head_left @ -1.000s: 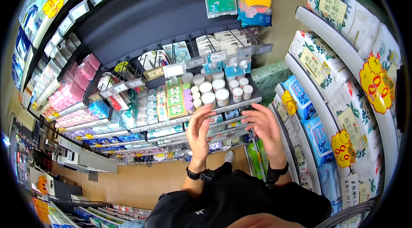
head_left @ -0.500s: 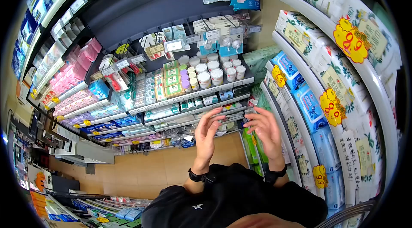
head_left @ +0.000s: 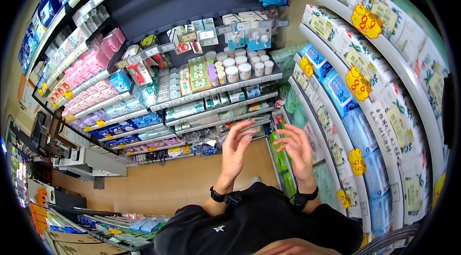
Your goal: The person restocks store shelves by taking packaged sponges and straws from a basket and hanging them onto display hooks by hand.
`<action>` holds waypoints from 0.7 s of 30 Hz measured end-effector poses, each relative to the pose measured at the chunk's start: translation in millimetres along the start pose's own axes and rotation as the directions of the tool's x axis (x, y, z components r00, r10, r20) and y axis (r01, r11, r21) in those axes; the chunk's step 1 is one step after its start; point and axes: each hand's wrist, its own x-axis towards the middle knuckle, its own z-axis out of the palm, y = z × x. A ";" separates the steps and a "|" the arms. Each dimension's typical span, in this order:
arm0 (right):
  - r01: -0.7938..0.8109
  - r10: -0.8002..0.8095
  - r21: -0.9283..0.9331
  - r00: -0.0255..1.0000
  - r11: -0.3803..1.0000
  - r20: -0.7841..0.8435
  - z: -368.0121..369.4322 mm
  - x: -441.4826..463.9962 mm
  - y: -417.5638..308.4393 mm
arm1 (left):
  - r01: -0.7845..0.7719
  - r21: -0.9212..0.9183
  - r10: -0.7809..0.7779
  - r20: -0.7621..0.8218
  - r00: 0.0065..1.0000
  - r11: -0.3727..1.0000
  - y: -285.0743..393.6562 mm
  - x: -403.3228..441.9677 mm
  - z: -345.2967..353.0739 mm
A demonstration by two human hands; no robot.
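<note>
My left hand point(head_left: 234, 155) is raised in front of my chest, fingers curved and apart, with nothing in it. Facing it across a gap, my right hand point(head_left: 296, 150) is held up in the same way, also without anything in it. Each wrist wears a black band. Behind the hands stands a shelf unit point(head_left: 216, 93) with white-lidded tubs point(head_left: 244, 70), small purple-capped bottles point(head_left: 213, 78) and green boxes point(head_left: 199, 83). Nearest my right hand are green packages point(head_left: 278, 147) low down beside the aisle. Neither hand touches any goods.
Along the right runs a curved shelf with blue wipes packs point(head_left: 337, 91), white tissue packs point(head_left: 384, 12) and yellow price tags point(head_left: 357, 83). Pink packs point(head_left: 91, 70) fill the left shelves. Tan tiled floor point(head_left: 163, 183) lies below, and cardboard boxes point(head_left: 79, 243) are at lower left.
The view has shifted, so the right shelf sits further left and higher, and the left shelves have moved right. My hands keep nearly the same raised pose.
</note>
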 end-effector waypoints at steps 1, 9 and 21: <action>-0.002 0.002 -0.003 1.000 1.000 -0.013 3.7 -10.5 -0.7 | 0.004 -0.002 -0.004 0.008 1.000 1.000 3.3 -9.4 0.4; -0.031 0.027 -0.044 0.995 0.999 -0.097 37.2 -105.9 -13.1 | 0.034 -0.016 -0.033 0.034 0.999 0.999 12.4 -92.9 -4.1; 0.003 -0.031 -0.101 0.961 0.995 -0.273 58.4 -231.7 -49.6 | 0.163 -0.059 -0.144 0.237 0.961 0.985 27.1 -179.1 29.5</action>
